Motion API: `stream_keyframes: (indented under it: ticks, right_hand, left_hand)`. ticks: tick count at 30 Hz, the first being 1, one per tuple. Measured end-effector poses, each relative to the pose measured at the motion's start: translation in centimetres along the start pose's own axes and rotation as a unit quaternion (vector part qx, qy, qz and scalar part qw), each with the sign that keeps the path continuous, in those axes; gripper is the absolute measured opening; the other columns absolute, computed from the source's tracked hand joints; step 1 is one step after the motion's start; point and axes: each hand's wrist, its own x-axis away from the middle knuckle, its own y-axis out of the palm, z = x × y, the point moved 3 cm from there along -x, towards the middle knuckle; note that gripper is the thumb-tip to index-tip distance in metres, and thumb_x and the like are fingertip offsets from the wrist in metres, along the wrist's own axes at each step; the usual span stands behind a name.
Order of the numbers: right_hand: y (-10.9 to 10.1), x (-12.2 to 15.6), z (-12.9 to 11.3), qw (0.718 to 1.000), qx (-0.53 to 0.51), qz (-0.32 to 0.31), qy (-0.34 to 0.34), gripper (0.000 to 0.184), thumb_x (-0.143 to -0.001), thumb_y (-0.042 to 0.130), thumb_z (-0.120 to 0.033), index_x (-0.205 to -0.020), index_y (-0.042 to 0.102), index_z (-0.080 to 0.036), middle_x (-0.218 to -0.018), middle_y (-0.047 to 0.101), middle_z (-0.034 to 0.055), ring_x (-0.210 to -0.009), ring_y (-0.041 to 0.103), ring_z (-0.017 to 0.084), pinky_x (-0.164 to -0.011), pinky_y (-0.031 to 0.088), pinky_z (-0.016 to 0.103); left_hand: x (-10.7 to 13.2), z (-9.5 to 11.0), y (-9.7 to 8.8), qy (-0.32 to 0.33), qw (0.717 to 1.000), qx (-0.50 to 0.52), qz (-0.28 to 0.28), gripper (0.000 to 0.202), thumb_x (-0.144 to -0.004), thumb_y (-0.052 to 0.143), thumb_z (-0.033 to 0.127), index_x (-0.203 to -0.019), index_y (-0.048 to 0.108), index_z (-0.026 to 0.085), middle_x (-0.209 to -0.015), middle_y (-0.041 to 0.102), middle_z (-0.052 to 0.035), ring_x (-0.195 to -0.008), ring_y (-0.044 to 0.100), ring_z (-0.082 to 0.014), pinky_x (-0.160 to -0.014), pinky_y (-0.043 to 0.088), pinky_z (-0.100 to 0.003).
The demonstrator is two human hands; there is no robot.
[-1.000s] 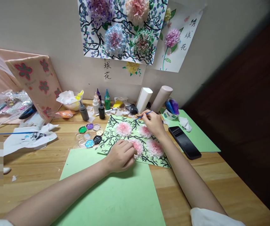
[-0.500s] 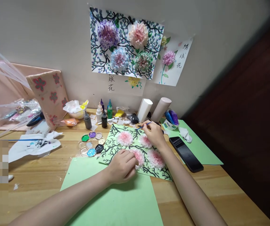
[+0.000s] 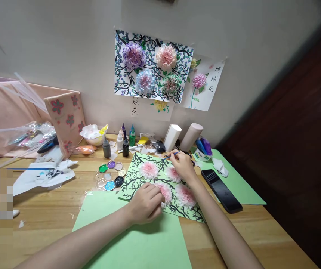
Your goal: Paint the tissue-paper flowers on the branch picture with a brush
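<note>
Three characters, 绣球花, label a poster (image 3: 205, 89); my right hand (image 3: 182, 163) pinches a blue brush (image 3: 176, 152) over the flowered sheet (image 3: 160, 175) on the table (image 3: 199, 243); my left hand (image 3: 147, 203) curls at its edge, grip unclear.

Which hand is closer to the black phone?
Right. The right hand is left of the black phone, near its far end; the left hand is much farther left.
</note>
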Motion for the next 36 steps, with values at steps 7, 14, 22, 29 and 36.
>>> stream_keyframes:
  ticks: [7,14,22,29,36]
  right_hand:
    - [0.2,0.0,0.2,1.0,-0.006,-0.007,0.014,0.025,-0.087,0.041,-0.025,-0.072,0.061,-0.019,-0.082,0.068,0.0055,-0.08,0.062,0.02,-0.075,0.044,0.03]
    - [-1.0,0.0,-1.0,1.0,-0.022,0.014,0.003,0.025,-0.088,0.041,-0.026,-0.075,0.061,-0.019,-0.083,0.068,0.0064,-0.082,0.063,0.02,-0.078,0.045,0.032]
    - [-2.2,2.1,-7.9,0.993,-0.119,0.003,-0.018,0.023,-0.091,0.04,-0.031,-0.09,0.061,-0.021,-0.094,0.065,0.0042,-0.089,0.061,0.019,-0.08,0.045,0.03]
    - [2.5,3.9,-12.7,0.979,-0.142,-0.144,-0.037,0.022,-0.091,0.04,-0.029,-0.091,0.061,-0.022,-0.093,0.066,0.0029,-0.09,0.059,0.019,-0.079,0.043,0.03]
    - [3.7,4.0,-14.7,0.979,-0.14,-0.14,-0.052,0.024,-0.091,0.04,-0.031,-0.093,0.062,-0.023,-0.088,0.065,0.0027,-0.082,0.059,0.019,-0.074,0.043,0.031]
  left_hand:
    - [0.0,0.0,0.0,-0.003,1.0,0.0,-0.01,0.012,-0.076,0.038,0.011,-0.08,0.047,0.018,-0.069,0.054,-0.0024,-0.066,0.045,-0.0152,-0.062,0.032,-0.031]
    - [-0.1,0.2,0.1,0.015,0.999,-0.031,0.003,0.011,-0.078,0.037,0.013,-0.079,0.047,0.017,-0.068,0.053,-0.0025,-0.064,0.043,-0.0149,-0.061,0.032,-0.031]
    - [2.6,0.2,-3.3,0.101,0.99,-0.089,-0.039,0.015,-0.081,0.043,0.029,-0.072,0.05,0.019,-0.067,0.056,-0.0006,-0.059,0.045,-0.0136,-0.059,0.034,-0.03]
    - [9.1,-6.5,-13.6,-0.347,0.914,-0.21,0.006,0.027,-0.09,0.027,0.018,-0.09,0.054,0.016,-0.084,0.061,-0.009,-0.08,0.056,-0.0199,-0.071,0.041,-0.033]
    - [11.0,-10.7,-15.0,-0.587,0.775,-0.198,-0.127,0.025,-0.093,0.043,0.031,-0.091,0.06,0.013,-0.092,0.063,-0.0093,-0.086,0.061,-0.0202,-0.075,0.049,-0.034]
